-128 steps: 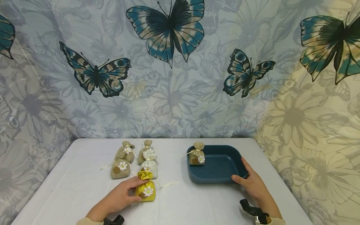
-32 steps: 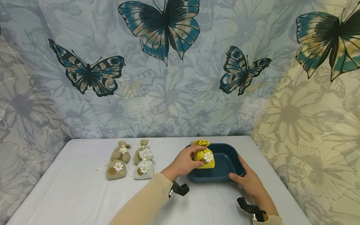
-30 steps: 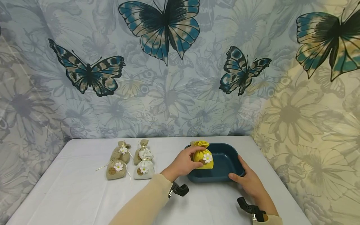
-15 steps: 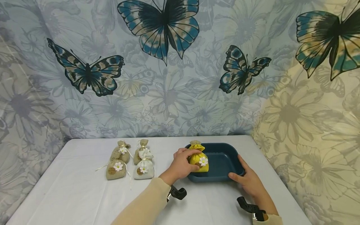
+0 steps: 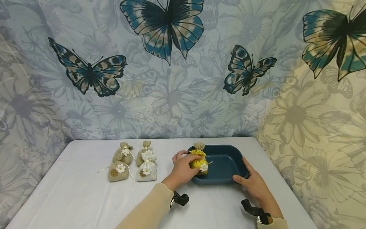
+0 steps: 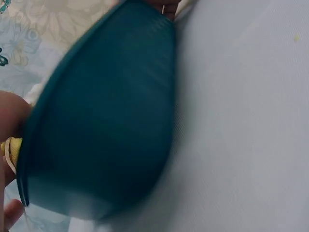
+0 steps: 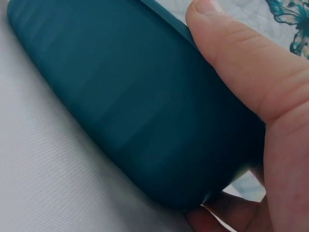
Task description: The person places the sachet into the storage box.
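In the head view my left hand grips a yellow drawstring pouch with a white flower, thumb on its near side and fingers over the top. The pouch is at the left end of a dark blue tray, just in front of a beige pouch whose gathered top alone shows. My right hand holds the tray's right end. Its thumb lies at the near rim, as the right wrist view also shows on the tray, with fingers round the far side. In the left wrist view the tray's wall hides most of the pouch.
Left on the white tablecloth, a beige pouch leans against another beige pouch. Beside them a white pouch overlaps a further beige pouch. A butterfly-print cloth hangs behind the table.
My left hand has carried the yellow pouch from the table near the white pouch rightward into the tray, then shifted it left and lower, before the beige one. My right hand has stayed on the tray.
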### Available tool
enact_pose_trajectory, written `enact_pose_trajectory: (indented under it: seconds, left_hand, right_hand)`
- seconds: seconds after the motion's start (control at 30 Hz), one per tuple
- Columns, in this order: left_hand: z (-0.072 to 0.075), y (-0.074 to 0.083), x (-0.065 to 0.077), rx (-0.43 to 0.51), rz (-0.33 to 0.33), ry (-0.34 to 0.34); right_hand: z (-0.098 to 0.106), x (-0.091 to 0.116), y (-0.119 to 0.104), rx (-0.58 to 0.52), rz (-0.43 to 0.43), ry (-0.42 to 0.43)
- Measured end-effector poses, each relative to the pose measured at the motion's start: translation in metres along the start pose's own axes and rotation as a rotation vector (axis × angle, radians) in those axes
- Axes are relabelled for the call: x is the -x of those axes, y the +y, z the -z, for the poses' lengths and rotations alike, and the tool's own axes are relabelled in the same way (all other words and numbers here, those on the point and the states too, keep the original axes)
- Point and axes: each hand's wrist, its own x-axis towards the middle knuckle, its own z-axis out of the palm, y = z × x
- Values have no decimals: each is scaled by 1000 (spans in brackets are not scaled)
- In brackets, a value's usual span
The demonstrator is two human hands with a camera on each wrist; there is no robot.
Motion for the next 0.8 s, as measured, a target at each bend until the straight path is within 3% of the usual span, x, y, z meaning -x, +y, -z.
enact_pose_trajectory:
  seconds: [0.1,0.2,0.6,0.8]
  left_hand:
    - [-3,-4,3,-23,-19,42]
    - [-3,-7,4,-16,-8,40]
    - [3,-11,-3,47,-29,-131]
    - [3,-17,-1,72,-30,-138]
  right_hand:
    - [-1,0,0,-2,7,2]
    - [-1,0,1,-5,0,2]
    - [0,-2,1,-1,0,8]
    - [-2,-1,2,4,11,13]
